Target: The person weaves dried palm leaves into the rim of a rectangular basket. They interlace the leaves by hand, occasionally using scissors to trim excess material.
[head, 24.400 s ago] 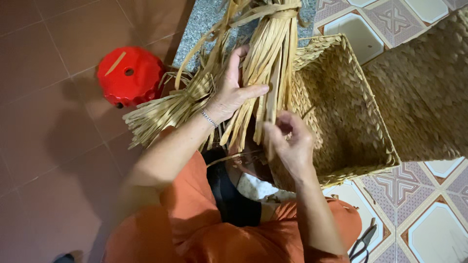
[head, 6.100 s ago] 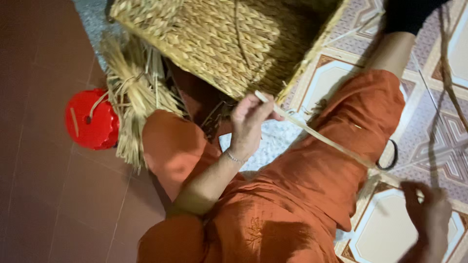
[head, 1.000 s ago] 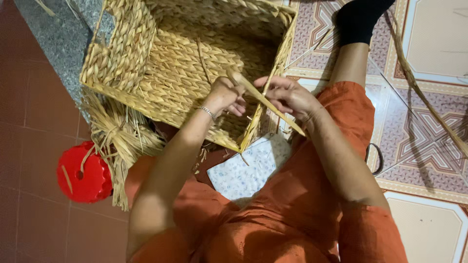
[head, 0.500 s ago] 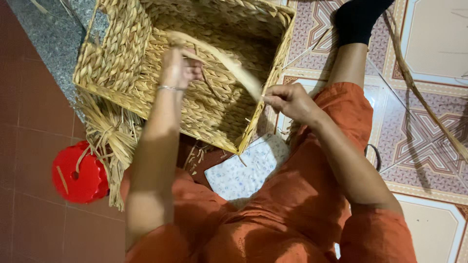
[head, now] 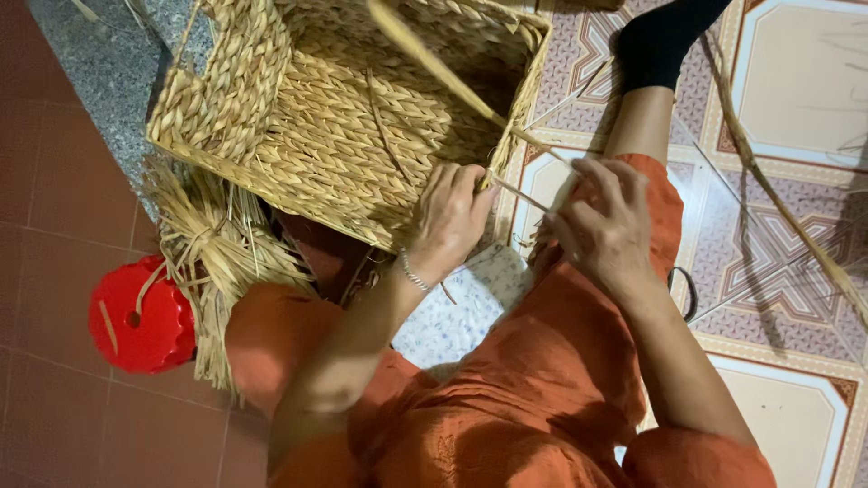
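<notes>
Strand (head: 434, 68) runs from the basket (head: 271, 117) rim to both hands: left hand (head: 448, 217) grips the rim, right hand (head: 601, 226) pinches the strand's end.

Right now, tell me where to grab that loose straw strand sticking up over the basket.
Probably pinch the straw strand low, by the basket rim near the right hand, coming from the right: it is flat, thin, slanting up-left, and its top end is out of frame.

A rectangular basket woven of tan braided straw (head: 298, 136) lies tilted on its side, open mouth upward, its rim corner under the left fingertips. A long flat pale straw strand (head: 434, 68) slants from that corner.
</notes>
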